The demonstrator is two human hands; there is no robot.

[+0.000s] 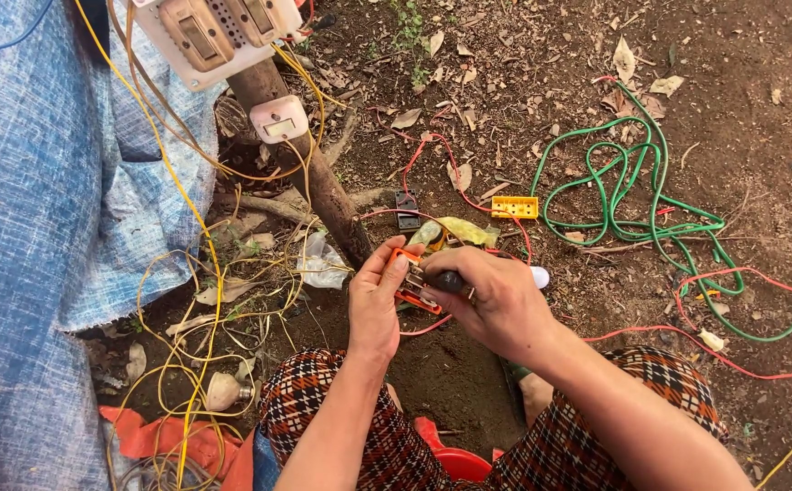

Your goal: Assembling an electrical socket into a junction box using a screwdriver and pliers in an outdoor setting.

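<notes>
Orange plastic electrical fitting, small, metal contacts exposed: held above the bare earth ground near the middle of the head view, in front of the person's patterned lap.

Left hand: fingers curled, pinching the fitting by its left edge.

Right hand: closed in a fist around a dark tool handle, tip set against the fitting.

Red wire: runs from the fitting across the ground toward the right edge.

Progress, judged: fitting sits open, tool engaged, wiring apparently unfinished.

Nearby:
- green wire, loose coil, upper right;
- yellow terminal block, just beyond the hands;
- yellow wire, tangled at left;
- wooden post carrying a white switch board, top left;
- blue tarpaulin, left edge.
</notes>
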